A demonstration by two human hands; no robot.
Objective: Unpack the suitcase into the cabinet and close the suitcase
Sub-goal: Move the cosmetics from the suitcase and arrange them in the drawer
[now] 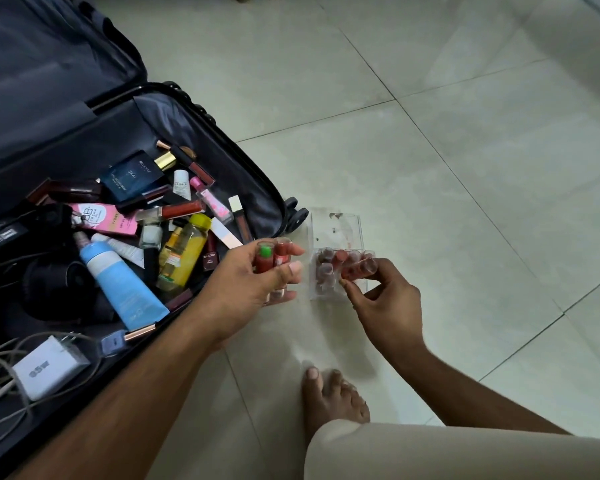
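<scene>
A dark open suitcase (222, 133) lies on the tiled floor at the left, holding several cosmetics: a blue tube (118, 282), a yellow bottle (184, 254), a pink box (101, 220) and a white charger (45, 368) with cables. Beside its wheel stands a clear plastic organiser (336, 230) with red lipsticks in it. My left hand (250, 285) grips a bunch of red lipsticks (274, 258) next to the organiser. My right hand (385, 296) pinches one lipstick (359, 270) at the organiser's near side. The cabinet is out of view.
Pale floor tiles spread to the right and beyond. My bare foot (333, 396) and a beige trouser leg (465, 452) sit at the bottom, close to the organiser. The suitcase lid (49, 57) lies open at the upper left.
</scene>
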